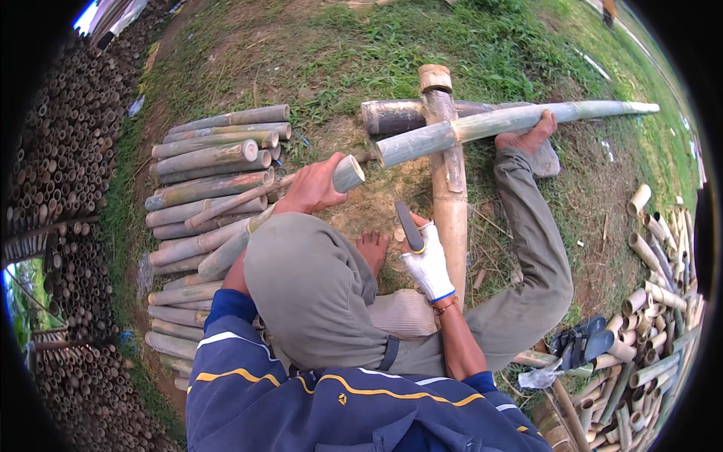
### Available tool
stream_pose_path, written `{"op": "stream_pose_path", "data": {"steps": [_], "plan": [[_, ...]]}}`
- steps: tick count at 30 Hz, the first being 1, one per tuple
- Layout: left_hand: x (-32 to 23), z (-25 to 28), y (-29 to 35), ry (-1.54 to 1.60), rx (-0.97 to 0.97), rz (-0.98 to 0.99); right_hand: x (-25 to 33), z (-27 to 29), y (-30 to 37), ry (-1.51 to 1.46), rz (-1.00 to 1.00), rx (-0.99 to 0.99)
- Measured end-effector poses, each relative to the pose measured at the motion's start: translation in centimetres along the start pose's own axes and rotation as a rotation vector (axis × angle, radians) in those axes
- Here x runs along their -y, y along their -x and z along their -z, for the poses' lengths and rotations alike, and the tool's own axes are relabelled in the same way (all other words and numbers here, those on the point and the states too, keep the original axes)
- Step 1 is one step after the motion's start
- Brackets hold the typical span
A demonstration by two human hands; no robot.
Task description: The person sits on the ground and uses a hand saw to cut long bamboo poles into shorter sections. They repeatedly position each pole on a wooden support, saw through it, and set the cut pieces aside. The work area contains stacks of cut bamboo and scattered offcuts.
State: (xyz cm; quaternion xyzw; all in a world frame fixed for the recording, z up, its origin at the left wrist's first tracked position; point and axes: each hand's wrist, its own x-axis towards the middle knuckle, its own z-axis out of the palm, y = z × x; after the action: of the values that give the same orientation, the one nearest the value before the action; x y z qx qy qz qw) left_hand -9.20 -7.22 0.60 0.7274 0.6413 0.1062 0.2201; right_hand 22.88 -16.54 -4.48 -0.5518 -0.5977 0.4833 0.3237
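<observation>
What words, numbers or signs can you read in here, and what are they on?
None that I can read.
Dark blue shirt: a small yellow mark, too small to make out.
Crumpled clear plastic: too blurred to tell.
Knife and white glove: no lettering shows.

Left hand (313,185) curled, right hand (427,261) clenched

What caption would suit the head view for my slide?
Bare left hand holds a bamboo piece; gloved right hand holds a dark-bladed tool.

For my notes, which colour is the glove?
The glove is white with a blue wrist edge, best seen in the head view.
</observation>
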Motion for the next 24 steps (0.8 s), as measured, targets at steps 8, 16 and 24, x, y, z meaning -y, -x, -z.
{"op": "stream_pose_path", "data": {"steps": [8,16,24], "plan": [[1.2,-0.2,7.8,-0.078,0.05,0.019,-4.0,2.0,7.4,-0.138,0.082,-0.066],[7.4,0.0,19.9,-0.244,0.12,0.065,-5.7,4.4,10.5,0.099,0.043,0.03],[21.2,-3.3,31.8,-0.577,0.038,0.405,-3.3,3.8,9.8,-0.003,0.081,0.001]]}}
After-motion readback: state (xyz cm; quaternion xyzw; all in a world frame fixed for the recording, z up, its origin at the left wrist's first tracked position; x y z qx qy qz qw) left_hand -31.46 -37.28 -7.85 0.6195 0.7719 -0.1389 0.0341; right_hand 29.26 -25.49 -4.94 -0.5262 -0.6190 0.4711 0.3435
